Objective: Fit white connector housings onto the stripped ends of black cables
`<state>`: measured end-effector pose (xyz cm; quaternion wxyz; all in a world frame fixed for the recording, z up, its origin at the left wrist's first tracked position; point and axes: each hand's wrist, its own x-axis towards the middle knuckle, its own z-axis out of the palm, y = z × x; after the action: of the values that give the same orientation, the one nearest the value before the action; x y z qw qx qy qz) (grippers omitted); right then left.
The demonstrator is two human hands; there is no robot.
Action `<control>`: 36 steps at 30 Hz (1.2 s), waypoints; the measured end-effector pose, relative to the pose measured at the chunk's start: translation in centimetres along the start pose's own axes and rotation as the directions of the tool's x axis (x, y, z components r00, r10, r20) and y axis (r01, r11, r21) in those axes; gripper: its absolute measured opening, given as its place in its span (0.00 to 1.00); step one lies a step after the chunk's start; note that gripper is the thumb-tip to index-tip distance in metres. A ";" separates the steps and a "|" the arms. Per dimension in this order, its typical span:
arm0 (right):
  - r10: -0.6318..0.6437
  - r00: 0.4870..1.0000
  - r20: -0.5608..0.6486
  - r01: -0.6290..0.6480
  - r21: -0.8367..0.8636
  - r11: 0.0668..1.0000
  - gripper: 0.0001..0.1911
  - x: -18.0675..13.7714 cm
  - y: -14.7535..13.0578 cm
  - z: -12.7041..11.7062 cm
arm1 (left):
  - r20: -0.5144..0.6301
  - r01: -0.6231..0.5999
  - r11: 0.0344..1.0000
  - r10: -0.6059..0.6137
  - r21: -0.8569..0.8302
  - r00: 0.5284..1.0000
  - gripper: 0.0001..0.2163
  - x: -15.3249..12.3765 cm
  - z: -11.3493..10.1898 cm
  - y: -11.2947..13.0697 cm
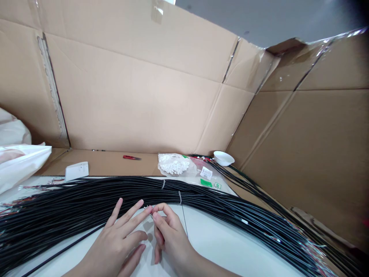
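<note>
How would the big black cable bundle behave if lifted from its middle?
The cable bundle would probably sag at both ends: its long strands curve loosely over the table. It likely feels heavy, given how many strands there are. Only two thin ties bind it, so strands may splay.

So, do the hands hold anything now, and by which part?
The right hand pinches a thin wire end at its very tip, between thumb and forefinger. The left hand, fingers stretched, only touches it with one fingertip. The wire end is too small to name further.
</note>
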<state>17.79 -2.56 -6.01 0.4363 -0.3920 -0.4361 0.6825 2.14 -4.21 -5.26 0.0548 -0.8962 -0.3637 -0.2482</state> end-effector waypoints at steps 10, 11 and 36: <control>-0.098 0.993 0.067 0.094 0.064 0.994 0.14 0.0 0.3 -0.4 | -0.009 0.085 0.988 -0.087 -0.132 0.996 0.10 -0.1 0.6 0.2; -0.100 0.991 0.084 0.093 0.079 0.992 0.13 0.0 0.3 -0.4 | 0.000 0.096 0.985 -0.097 -0.145 0.995 0.10 -0.2 0.7 0.1; -0.071 0.993 0.097 0.081 -0.111 0.990 0.16 -0.2 0.7 -0.7 | 0.241 0.444 0.593 -0.392 -0.672 0.888 0.10 1.3 -1.2 -0.6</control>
<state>18.35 -2.67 -6.84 0.4182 -0.3675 -0.5090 0.6566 1.97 -3.30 -3.63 -0.3673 -0.7435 -0.4405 -0.3441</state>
